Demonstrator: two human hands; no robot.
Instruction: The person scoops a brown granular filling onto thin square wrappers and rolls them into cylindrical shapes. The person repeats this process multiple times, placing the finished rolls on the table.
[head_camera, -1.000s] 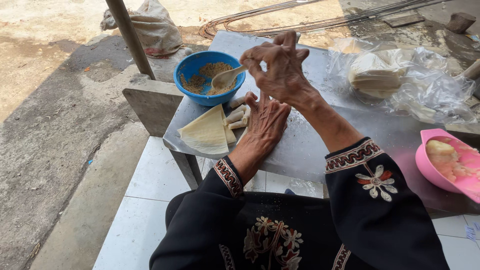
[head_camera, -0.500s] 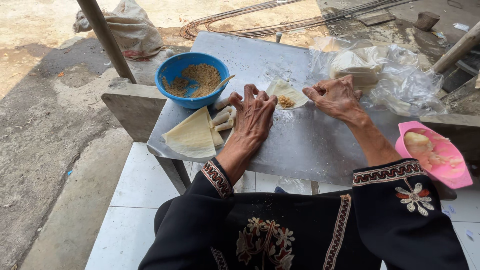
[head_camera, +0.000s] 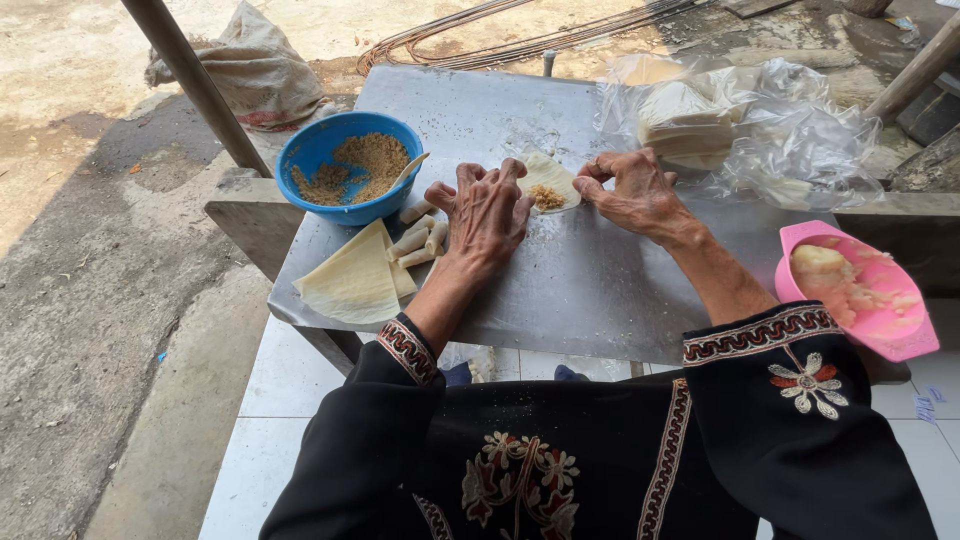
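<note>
We have one thin, pale wrapper (head_camera: 548, 178) flat on the grey metal tabletop (head_camera: 600, 290) between our hands, a small mound of crumbly brown filling (head_camera: 546, 197) on it, not yet folded. Our left hand (head_camera: 487, 208) presses its edge, fingers spread; our right hand (head_camera: 632, 190) pinches the other side. Several finished rolls (head_camera: 420, 236) lie beside stacked triangular wrappers (head_camera: 352, 281) and the blue plastic bowl (head_camera: 345, 165).

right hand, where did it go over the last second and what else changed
The right hand came down from above the blue bowl to the metal table, its fingers now at the edge of the filled wrapper. The left hand stayed flat beside it. The bowl, wrapper stack and pink dish stayed put.
</note>
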